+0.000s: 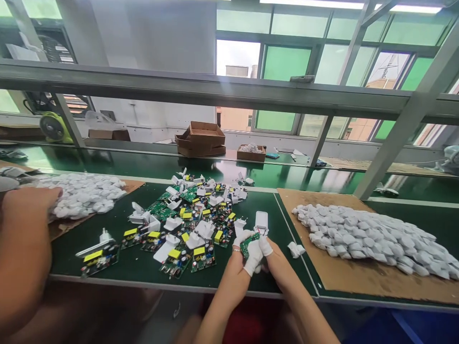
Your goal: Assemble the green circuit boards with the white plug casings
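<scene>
My left hand (251, 258), in a white glove with bare skin at the wrist, is closed around a green circuit board (248, 244) near the table's front edge. Close against it, my right hand (267, 247) is also gloved, its fingers pinched at the lower end of a white plastic charger housing (261, 220). Thin wires show between board and housing. My fingers partly hide both parts. Just beyond lies a heap of circuit boards (186, 216) with yellow transformers and white housings attached. A small white piece (296, 249) lies to the right of my hands.
At right, a brown cardboard sheet (333, 272) bears rows of white pieces (373, 236). Another white pile (88, 193) lies at left, beside another person's arm (25, 239). Cardboard boxes (202, 138) stand behind. A metal rail (179, 88) crosses above the green table (122, 267).
</scene>
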`<act>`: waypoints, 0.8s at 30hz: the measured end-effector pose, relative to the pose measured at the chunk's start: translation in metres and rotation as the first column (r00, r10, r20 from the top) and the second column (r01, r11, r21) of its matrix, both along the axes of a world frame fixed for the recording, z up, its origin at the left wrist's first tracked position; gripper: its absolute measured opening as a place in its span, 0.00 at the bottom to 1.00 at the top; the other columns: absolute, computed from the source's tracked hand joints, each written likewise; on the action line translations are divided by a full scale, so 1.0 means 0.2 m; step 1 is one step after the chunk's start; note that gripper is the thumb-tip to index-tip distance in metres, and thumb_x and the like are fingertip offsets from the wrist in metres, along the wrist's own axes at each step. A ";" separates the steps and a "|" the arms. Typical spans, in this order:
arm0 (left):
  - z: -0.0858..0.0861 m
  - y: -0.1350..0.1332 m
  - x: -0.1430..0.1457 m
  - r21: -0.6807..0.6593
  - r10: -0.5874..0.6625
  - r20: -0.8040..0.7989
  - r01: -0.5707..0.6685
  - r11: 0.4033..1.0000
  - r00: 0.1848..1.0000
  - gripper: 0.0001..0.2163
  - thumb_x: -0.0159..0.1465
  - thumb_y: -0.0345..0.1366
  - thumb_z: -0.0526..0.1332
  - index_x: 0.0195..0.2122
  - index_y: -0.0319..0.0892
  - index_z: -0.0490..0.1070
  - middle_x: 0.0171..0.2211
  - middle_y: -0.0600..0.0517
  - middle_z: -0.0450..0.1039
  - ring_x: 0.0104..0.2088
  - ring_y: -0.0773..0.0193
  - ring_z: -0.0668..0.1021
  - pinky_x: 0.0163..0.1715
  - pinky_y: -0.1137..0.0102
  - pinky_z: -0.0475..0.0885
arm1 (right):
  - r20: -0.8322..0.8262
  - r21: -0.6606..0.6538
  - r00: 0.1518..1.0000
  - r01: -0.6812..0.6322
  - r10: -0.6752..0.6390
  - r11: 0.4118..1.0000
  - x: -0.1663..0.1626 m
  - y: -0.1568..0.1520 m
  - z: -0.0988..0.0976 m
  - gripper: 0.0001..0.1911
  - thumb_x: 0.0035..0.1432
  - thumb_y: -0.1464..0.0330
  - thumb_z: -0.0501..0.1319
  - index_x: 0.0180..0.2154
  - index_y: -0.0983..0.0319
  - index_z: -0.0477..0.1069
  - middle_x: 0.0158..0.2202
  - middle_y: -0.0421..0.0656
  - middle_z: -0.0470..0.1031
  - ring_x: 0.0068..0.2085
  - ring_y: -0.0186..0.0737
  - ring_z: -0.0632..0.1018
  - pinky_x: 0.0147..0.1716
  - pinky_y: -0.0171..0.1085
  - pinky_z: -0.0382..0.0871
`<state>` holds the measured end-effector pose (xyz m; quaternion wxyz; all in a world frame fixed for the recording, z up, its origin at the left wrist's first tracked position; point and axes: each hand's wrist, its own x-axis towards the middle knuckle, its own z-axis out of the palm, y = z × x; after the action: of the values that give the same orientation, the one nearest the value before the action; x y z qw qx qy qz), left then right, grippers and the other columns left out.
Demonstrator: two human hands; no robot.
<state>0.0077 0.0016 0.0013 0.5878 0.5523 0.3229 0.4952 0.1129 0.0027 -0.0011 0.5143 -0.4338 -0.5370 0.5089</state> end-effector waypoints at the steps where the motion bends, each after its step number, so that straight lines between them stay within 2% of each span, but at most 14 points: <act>1: -0.01 0.01 0.00 -0.018 0.011 0.031 -0.010 1.000 0.999 0.20 0.53 0.38 0.55 0.47 0.43 0.55 0.47 0.49 0.61 0.45 0.65 0.65 0.45 0.73 0.58 | -0.002 0.006 1.000 -0.022 0.022 1.000 0.00 0.00 0.00 0.25 0.48 0.48 0.46 0.31 0.65 0.62 0.15 0.34 0.55 0.15 0.26 0.54 0.12 0.27 0.47; 4: -0.03 0.03 0.02 -0.097 0.078 0.118 -0.067 0.993 0.990 0.19 0.53 0.42 0.52 0.45 0.43 0.58 0.47 0.50 0.62 0.47 0.65 0.64 0.47 0.73 0.56 | 0.047 0.047 0.998 -0.039 0.036 0.998 -0.02 0.00 0.01 0.24 0.49 0.50 0.46 0.33 0.65 0.61 0.17 0.35 0.58 0.15 0.26 0.55 0.14 0.28 0.48; 7: -0.04 0.03 0.04 -0.161 0.236 0.083 -0.221 0.962 0.968 0.18 0.51 0.42 0.55 0.43 0.42 0.61 0.42 0.50 0.66 0.45 0.63 0.65 0.43 0.72 0.59 | 0.164 0.114 0.986 -0.016 -0.003 0.993 -0.03 -0.02 0.02 0.20 0.51 0.54 0.48 0.35 0.64 0.61 0.19 0.36 0.60 0.20 0.30 0.61 0.20 0.29 0.56; 9: -0.03 0.03 0.04 -0.189 0.284 0.091 -0.264 0.946 0.954 0.18 0.50 0.41 0.55 0.42 0.42 0.62 0.40 0.50 0.68 0.42 0.63 0.67 0.39 0.73 0.62 | 0.214 0.157 0.977 -0.020 -0.014 0.987 -0.03 -0.03 0.03 0.19 0.52 0.55 0.47 0.36 0.64 0.61 0.20 0.37 0.62 0.23 0.32 0.63 0.24 0.31 0.58; 13: -0.03 0.04 0.04 -0.261 0.241 0.200 -0.186 0.947 0.950 0.18 0.49 0.41 0.57 0.41 0.42 0.63 0.38 0.50 0.69 0.36 0.65 0.70 0.34 0.73 0.65 | 0.276 0.144 0.961 -0.036 -0.005 0.989 -0.03 -0.04 0.02 0.17 0.51 0.56 0.49 0.37 0.62 0.61 0.21 0.36 0.59 0.22 0.31 0.61 0.22 0.30 0.56; 16: -0.04 0.06 0.04 -0.328 0.243 0.237 -0.158 0.931 0.940 0.21 0.49 0.44 0.56 0.43 0.41 0.61 0.37 0.48 0.69 0.34 0.64 0.71 0.32 0.71 0.66 | 0.235 0.083 0.971 -0.066 0.045 0.994 -0.02 -0.02 0.01 0.21 0.51 0.53 0.46 0.36 0.63 0.62 0.18 0.35 0.57 0.20 0.31 0.60 0.20 0.30 0.55; 17: -0.04 0.06 0.04 -0.324 0.262 0.231 -0.180 0.929 0.937 0.22 0.49 0.44 0.56 0.44 0.40 0.59 0.37 0.47 0.69 0.34 0.63 0.71 0.32 0.71 0.66 | 0.213 0.074 0.975 -0.074 0.057 0.995 -0.02 -0.01 0.00 0.23 0.51 0.52 0.44 0.35 0.64 0.62 0.18 0.36 0.57 0.20 0.31 0.61 0.20 0.30 0.56; 19: -0.05 0.05 0.05 -0.236 0.345 0.179 -0.300 0.924 0.922 0.24 0.49 0.45 0.56 0.45 0.41 0.57 0.39 0.47 0.67 0.38 0.62 0.70 0.36 0.70 0.65 | 0.211 0.093 0.977 -0.037 0.016 0.995 -0.01 0.00 0.01 0.24 0.51 0.52 0.42 0.35 0.64 0.62 0.19 0.38 0.60 0.22 0.34 0.64 0.21 0.32 0.58; 21: -0.05 0.02 0.06 -0.069 0.439 0.086 -0.434 0.898 0.895 0.22 0.50 0.43 0.56 0.45 0.41 0.57 0.42 0.46 0.65 0.42 0.62 0.68 0.41 0.71 0.62 | 0.335 0.179 0.932 0.080 -0.137 0.981 -0.01 0.00 0.03 0.21 0.53 0.56 0.43 0.36 0.65 0.63 0.24 0.42 0.64 0.27 0.37 0.67 0.26 0.35 0.61; 23: -0.04 -0.01 0.06 0.046 0.434 0.015 -0.434 0.900 0.901 0.19 0.50 0.42 0.56 0.42 0.41 0.61 0.42 0.46 0.65 0.43 0.61 0.68 0.42 0.70 0.61 | 0.540 0.309 0.785 0.150 -0.303 0.939 -0.01 -0.02 0.07 0.16 0.53 0.61 0.46 0.36 0.65 0.64 0.30 0.47 0.66 0.33 0.42 0.67 0.33 0.38 0.60; 24: -0.03 -0.02 0.06 0.046 0.390 -0.004 -0.390 0.920 0.921 0.19 0.48 0.42 0.58 0.40 0.40 0.63 0.41 0.45 0.67 0.42 0.60 0.69 0.41 0.70 0.62 | 0.633 0.355 0.693 0.137 -0.345 0.925 0.00 -0.03 0.10 0.15 0.52 0.64 0.47 0.35 0.66 0.64 0.32 0.49 0.66 0.35 0.44 0.66 0.35 0.40 0.59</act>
<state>0.0198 -0.0015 -0.0057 0.4630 0.4930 0.4194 0.6056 0.1128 -0.0042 0.0184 0.3984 -0.5805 -0.6922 0.1586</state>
